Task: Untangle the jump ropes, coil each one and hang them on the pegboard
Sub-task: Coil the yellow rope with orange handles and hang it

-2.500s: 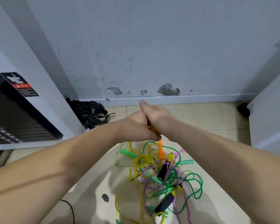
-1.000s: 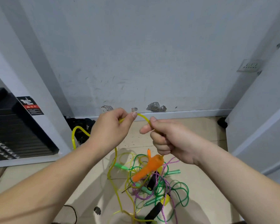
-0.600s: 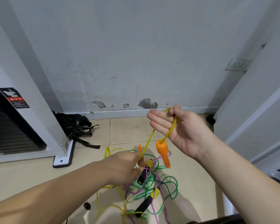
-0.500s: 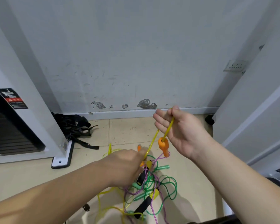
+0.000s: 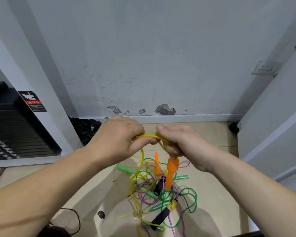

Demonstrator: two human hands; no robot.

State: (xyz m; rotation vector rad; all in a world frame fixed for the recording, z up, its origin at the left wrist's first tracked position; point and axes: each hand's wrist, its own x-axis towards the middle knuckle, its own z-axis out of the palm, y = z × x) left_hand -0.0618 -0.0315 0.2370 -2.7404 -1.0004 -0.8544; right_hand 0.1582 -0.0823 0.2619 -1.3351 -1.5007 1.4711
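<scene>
On beige tiled floor (image 5: pixel 215 189) below scuffed grey wall (image 5: pixel 143 57): tangled rope pile (image 5: pixel 162 194), green, purple and yellow strands, black and mint handles. Above pile, left hand (image 5: pixel 116 141) and right hand (image 5: pixel 183 142) both pinch yellow rope (image 5: pixel 147 136). Orange handle (image 5: pixel 171 171) hangs under right hand. Black weight stack (image 5: pixel 15 130) at left, wall socket (image 5: pixel 265 67) at right.

A tangle of jump ropes (image 5: pixel 157 190) is lying mid-scene on the tiled floor (image 5: pixel 212 168); black straps (image 5: pixel 85 129) are lying far left.
</scene>
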